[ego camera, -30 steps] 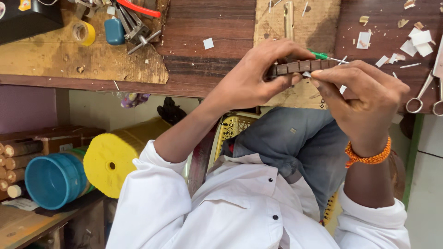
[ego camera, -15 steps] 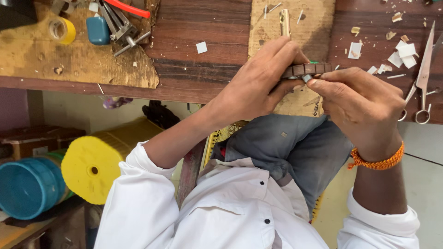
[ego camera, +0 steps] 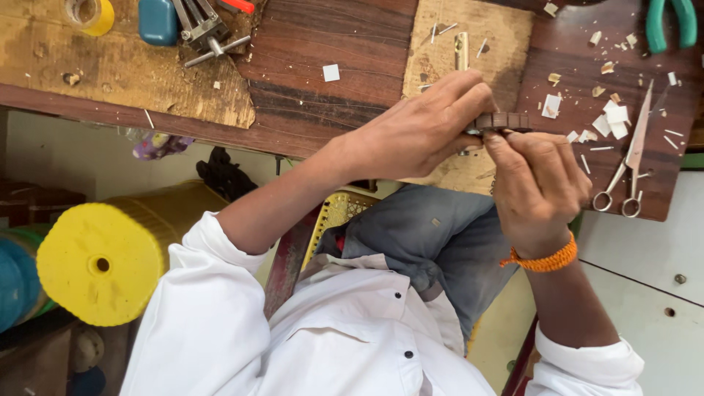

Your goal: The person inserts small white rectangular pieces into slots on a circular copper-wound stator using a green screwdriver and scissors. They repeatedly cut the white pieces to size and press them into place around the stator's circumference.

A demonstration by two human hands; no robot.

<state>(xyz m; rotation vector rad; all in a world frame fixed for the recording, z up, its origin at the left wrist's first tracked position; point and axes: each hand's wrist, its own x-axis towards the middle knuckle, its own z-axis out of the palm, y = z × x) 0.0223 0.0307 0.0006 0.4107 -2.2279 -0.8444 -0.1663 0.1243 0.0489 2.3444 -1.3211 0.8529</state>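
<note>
Pinching a small dark wooden strip (ego camera: 503, 120), the left hand (ego camera: 422, 132) fingers close on one end. The right hand (ego camera: 537, 183) fingers grip its underside above the desk (ego camera: 323, 103). Scissors (ego camera: 628, 165) lie nearby.

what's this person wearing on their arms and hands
Both hands are bare, no gloves or rings visible. The left hand comes from a white sleeve pushed up near the elbow. The right hand has a braided orange wristband at the wrist, and its white sleeve is likewise pushed up.
</note>
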